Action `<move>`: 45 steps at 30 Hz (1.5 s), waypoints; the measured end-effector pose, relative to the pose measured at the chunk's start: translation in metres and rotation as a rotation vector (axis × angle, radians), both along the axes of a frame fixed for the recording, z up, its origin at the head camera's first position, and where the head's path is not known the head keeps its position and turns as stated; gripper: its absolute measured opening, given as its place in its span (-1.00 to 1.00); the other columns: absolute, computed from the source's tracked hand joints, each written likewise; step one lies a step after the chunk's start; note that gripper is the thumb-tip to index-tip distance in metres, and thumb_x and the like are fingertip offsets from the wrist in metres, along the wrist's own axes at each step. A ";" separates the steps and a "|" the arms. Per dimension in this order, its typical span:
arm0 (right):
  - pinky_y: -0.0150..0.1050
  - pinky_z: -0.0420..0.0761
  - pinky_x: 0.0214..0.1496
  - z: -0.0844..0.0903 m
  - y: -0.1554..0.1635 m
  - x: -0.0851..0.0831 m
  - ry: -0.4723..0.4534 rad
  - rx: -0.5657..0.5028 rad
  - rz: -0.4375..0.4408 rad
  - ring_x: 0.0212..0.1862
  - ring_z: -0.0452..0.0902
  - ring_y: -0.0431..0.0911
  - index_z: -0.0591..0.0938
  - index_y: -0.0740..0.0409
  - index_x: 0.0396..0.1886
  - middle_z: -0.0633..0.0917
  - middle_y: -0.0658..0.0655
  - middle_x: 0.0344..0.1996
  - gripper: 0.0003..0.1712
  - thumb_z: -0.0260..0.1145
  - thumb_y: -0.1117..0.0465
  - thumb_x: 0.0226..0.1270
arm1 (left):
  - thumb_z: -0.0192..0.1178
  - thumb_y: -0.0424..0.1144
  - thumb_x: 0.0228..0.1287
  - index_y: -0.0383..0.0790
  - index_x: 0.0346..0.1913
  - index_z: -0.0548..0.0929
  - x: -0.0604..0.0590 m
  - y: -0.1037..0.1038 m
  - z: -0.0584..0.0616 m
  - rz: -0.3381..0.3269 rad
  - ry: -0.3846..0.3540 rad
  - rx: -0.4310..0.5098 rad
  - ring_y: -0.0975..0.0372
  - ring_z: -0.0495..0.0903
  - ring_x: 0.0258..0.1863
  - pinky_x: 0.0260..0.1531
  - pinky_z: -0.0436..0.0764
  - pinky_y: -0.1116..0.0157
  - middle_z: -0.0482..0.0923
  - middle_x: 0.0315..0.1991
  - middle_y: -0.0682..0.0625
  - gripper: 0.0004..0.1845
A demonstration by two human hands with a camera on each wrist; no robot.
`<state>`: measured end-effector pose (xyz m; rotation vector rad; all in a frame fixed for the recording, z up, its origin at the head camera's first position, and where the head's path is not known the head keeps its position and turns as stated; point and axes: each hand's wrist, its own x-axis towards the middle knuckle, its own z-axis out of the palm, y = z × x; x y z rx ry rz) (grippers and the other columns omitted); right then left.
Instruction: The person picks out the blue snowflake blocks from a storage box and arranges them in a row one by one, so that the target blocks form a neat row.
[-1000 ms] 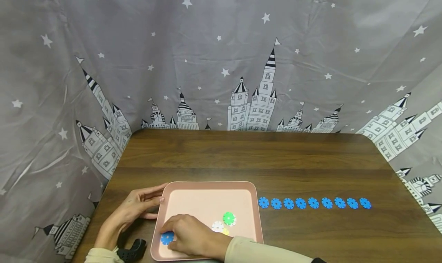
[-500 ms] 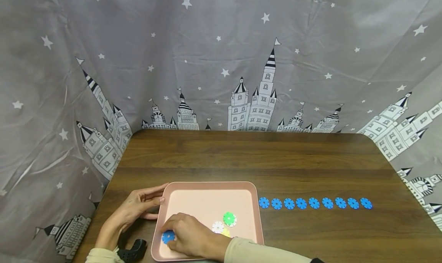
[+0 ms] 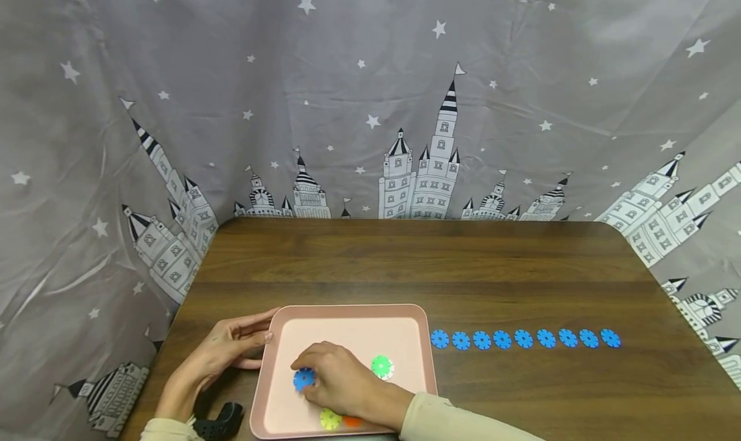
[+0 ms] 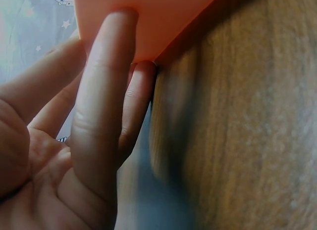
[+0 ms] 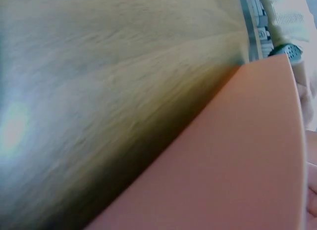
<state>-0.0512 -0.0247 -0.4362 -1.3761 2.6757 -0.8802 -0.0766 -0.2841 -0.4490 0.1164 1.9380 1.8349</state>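
So the right hand [image 3: 341, 383] sits inside the pink tray [image 3: 347, 312], fingers curled down over a blue disc [image 3: 302, 379] that lies on the tray floor left of the middle; the fingertips pinch its edge, so that grip is grasping the disc. The left hand [image 3: 228, 344] rests against the tray's left rim with straight fingers, a released grip that just touches the plastic; the left wrist view shows the fingers [image 4: 106, 91] flat against the tray's edge [image 4: 148, 22]. A green disc [image 3: 381, 366] lies in the tray just right of the right hand, with a white piece peeking out under it. A yellow-green disc [image 3: 330, 419] and an orange disc [image 3: 351, 421] lie near the tray's front edge, partly under the wrist. Out on the wooden bench [image 3: 463, 261], to the right of the tray, a row of nine blue discs [image 3: 523, 339] runs in a straight line, each near the next but apart. A black object [image 3: 222, 420] sits by the left forearm, too cut off to identify. A gray curtain with castles and stars [image 3: 370, 107] hangs behind the bench. The right wrist view only gives blurry wood and the tray's side.
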 end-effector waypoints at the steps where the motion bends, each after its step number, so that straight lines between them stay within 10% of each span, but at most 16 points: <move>1: -0.58 0.48 0.15 0.000 0.004 -0.001 0.007 -0.010 -0.005 0.02 0.55 -0.32 0.71 0.14 -0.03 0.71 -0.07 -0.08 -0.61 0.52 0.27 0.10 | 0.20 -0.31 0.40 -0.44 0.45 0.22 0.000 0.000 0.000 0.002 -0.003 0.002 0.19 0.60 0.06 -0.12 0.70 -0.02 0.21 0.37 -0.46 -0.34; 14: -0.44 0.56 0.16 0.006 0.061 -0.006 -0.135 -0.095 -0.180 0.04 0.58 -0.22 0.71 0.23 -0.06 0.72 0.00 -0.08 -0.63 0.53 0.34 0.08 | 0.19 -0.32 0.40 -0.47 0.45 0.20 0.000 0.001 0.000 0.003 0.000 0.022 0.20 0.62 0.04 -0.11 0.69 -0.04 0.19 0.37 -0.47 -0.34; 45: -0.10 0.74 -0.11 0.013 0.185 -0.008 0.091 -0.291 -0.561 -0.08 0.69 0.00 0.73 0.28 -0.12 0.73 0.11 -0.13 -0.53 0.58 0.51 -0.13 | 0.18 -0.32 0.41 -0.47 0.45 0.19 0.000 0.001 0.002 0.009 -0.010 0.002 0.21 0.62 0.04 -0.10 0.69 -0.04 0.19 0.38 -0.45 -0.34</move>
